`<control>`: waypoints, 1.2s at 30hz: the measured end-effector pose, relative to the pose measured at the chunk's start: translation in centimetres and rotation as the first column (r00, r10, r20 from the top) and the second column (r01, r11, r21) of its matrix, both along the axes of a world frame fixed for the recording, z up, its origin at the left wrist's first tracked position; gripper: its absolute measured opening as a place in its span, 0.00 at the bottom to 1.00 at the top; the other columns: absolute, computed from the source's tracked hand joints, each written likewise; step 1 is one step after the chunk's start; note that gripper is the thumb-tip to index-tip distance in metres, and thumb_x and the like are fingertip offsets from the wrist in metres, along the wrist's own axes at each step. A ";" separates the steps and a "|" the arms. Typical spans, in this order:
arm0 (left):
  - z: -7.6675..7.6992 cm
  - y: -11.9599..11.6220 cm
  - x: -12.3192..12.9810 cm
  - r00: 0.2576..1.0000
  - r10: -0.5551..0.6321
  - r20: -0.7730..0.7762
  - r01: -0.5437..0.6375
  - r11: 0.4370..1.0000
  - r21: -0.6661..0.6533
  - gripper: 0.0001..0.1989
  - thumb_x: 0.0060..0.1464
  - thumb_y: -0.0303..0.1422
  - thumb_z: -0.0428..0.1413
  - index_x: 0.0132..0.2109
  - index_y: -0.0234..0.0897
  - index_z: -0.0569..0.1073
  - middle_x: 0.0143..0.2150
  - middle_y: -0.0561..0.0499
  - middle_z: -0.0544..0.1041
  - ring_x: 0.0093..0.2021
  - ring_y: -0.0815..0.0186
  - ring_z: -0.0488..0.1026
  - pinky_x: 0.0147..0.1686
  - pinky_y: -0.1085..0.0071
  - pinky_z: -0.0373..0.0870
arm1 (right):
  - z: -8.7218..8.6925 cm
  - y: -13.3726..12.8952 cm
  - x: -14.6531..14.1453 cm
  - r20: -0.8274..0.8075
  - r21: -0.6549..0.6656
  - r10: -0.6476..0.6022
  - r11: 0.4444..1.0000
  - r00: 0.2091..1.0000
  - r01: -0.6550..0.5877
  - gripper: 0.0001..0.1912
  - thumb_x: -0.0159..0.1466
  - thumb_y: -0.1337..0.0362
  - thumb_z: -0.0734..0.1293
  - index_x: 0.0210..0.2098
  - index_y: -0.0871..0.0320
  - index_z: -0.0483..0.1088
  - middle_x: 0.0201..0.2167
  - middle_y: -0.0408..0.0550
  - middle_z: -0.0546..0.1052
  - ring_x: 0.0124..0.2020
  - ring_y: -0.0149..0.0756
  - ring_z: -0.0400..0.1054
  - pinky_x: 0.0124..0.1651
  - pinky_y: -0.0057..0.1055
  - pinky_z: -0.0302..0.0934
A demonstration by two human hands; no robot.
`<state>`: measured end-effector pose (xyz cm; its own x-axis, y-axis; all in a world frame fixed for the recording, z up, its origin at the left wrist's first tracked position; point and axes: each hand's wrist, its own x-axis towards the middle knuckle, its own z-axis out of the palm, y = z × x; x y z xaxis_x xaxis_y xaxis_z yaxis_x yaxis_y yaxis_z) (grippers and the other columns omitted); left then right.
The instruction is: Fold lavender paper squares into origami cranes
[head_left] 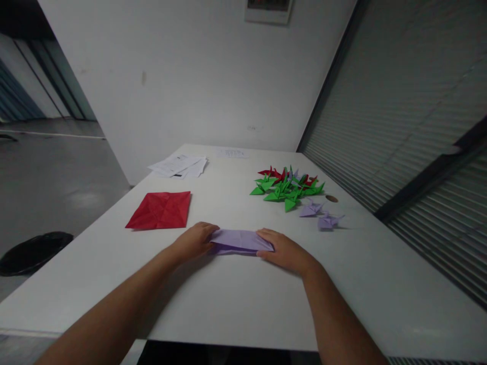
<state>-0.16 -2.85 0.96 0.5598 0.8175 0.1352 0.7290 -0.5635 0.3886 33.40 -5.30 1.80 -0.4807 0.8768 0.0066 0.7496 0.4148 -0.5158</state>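
A sheet of light purple paper (239, 239), folded into a wide strip with its front edges slightly apart, lies across the middle of the white table. My left hand (197, 239) grips its left end, fingers on top. At the right end my right hand (282, 248) pinches the paper, with the thumb at the lower edge and the fingers above. A creased red paper sheet (162, 210) lies flat to the left, beyond my left hand.
Several folded green cranes (283, 191), red cranes (277, 174) and purple cranes (312, 208) are grouped at the back right, near a round table hole (331, 198). Printed sheets (178, 166) lie at the back left. A black bin (34, 253) stands left of the table (236, 304).
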 end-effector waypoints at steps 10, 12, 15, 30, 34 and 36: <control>0.3 0.1 0.0 0.997 0.028 0.071 -0.030 0.999 0.025 0.13 0.63 0.28 0.49 0.46 0.36 0.78 0.44 0.43 0.81 0.46 0.58 0.77 0.49 0.66 0.71 | 1.0 -0.1 -0.6 -0.079 0.046 -0.022 0.999 0.997 0.026 0.21 0.68 0.54 0.67 0.55 0.58 0.75 0.55 0.57 0.78 0.55 0.49 0.73 0.59 0.43 0.64; 0.4 0.1 0.0 0.995 0.061 0.083 -0.062 0.998 0.009 0.13 0.63 0.29 0.48 0.45 0.36 0.77 0.43 0.43 0.81 0.45 0.58 0.77 0.47 0.66 0.70 | 0.9 0.2 -0.6 -0.081 0.059 -0.048 0.997 0.996 0.053 0.19 0.67 0.58 0.66 0.54 0.59 0.76 0.53 0.57 0.79 0.53 0.49 0.74 0.58 0.42 0.65; 0.6 0.0 0.1 0.991 0.100 0.093 -0.099 0.995 -0.023 0.12 0.64 0.31 0.48 0.42 0.36 0.77 0.40 0.44 0.80 0.41 0.59 0.77 0.41 0.67 0.69 | 0.6 0.4 -0.5 -0.083 0.088 -0.125 0.987 0.989 0.132 0.20 0.67 0.61 0.64 0.56 0.59 0.75 0.54 0.57 0.79 0.54 0.48 0.74 0.59 0.42 0.65; 0.3 0.0 0.3 0.963 0.251 0.092 -0.245 0.966 -0.080 0.08 0.65 0.36 0.48 0.37 0.40 0.65 0.28 0.52 0.74 0.28 0.65 0.70 0.28 0.71 0.57 | -0.1 0.6 -1.3 -0.084 0.107 -0.313 0.941 0.946 0.321 0.28 0.69 0.60 0.58 0.66 0.63 0.61 0.36 0.55 0.81 0.37 0.45 0.76 0.41 0.35 0.65; 0.1 0.0 0.4 0.960 0.276 0.046 -0.273 0.960 -0.067 0.06 0.65 0.36 0.49 0.44 0.40 0.65 0.32 0.49 0.78 0.30 0.63 0.74 0.28 0.71 0.58 | -0.7 0.7 -1.4 -0.080 0.169 -0.310 0.932 0.947 0.320 0.38 0.67 0.61 0.62 0.73 0.60 0.46 0.45 0.56 0.78 0.45 0.47 0.75 0.50 0.40 0.67; -0.1 0.0 0.3 0.957 0.288 0.041 -0.285 0.956 -0.070 0.10 0.64 0.34 0.50 0.51 0.39 0.65 0.34 0.48 0.79 0.32 0.61 0.76 0.29 0.71 0.60 | -0.9 0.6 -1.3 -0.106 0.268 -0.263 0.921 0.959 0.283 0.42 0.66 0.62 0.63 0.74 0.56 0.41 0.56 0.60 0.71 0.57 0.51 0.69 0.60 0.47 0.63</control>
